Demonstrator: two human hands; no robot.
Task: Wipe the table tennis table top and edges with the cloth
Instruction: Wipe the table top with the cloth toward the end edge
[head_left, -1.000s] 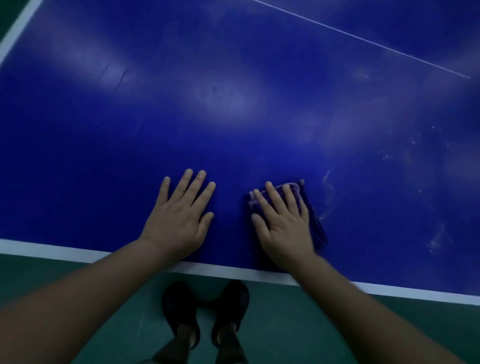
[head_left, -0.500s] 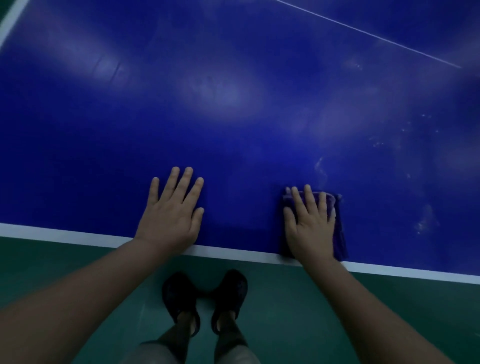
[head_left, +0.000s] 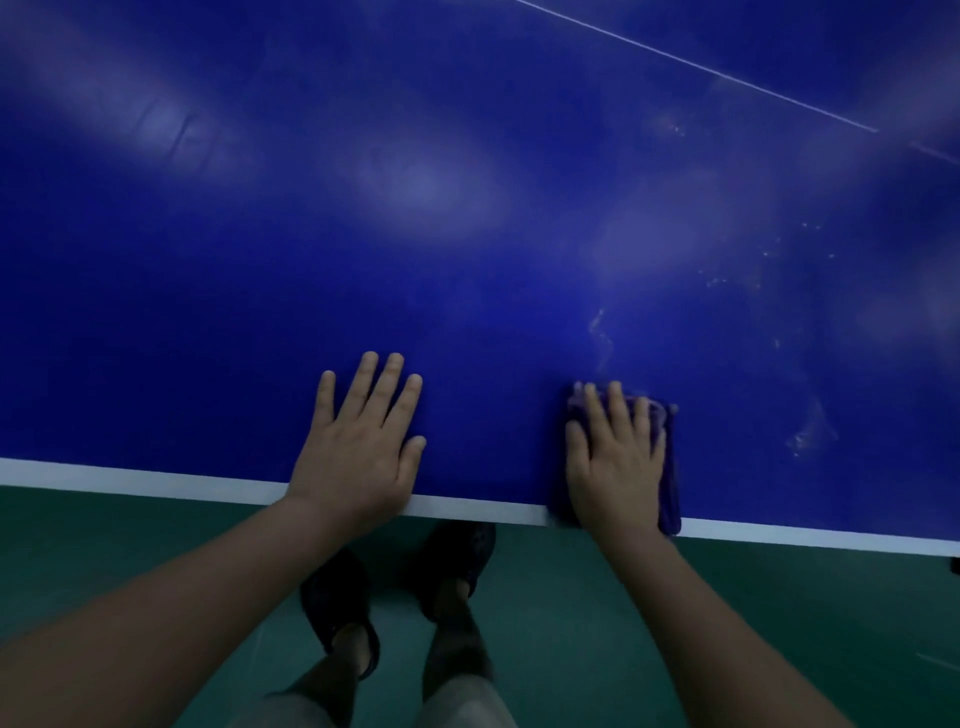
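The blue table tennis table fills the upper part of the head view, its white near edge line running across. My right hand lies flat with straight fingers on a folded purple cloth, pressing it onto the table right at the near edge. The cloth's lower end reaches over the white line. My left hand rests flat on the bare blue surface to the left, fingers spread, its heel at the white line. Pale smears and specks mark the surface beyond and right of the cloth.
A thin white centre line crosses the far right of the table. Below the edge is green floor, with my two legs and dark shoes standing close to the table.
My right hand has slid the cloth to the right and back toward the near edge, so it now overlaps the white line. My left hand has stayed flat in about the same place.
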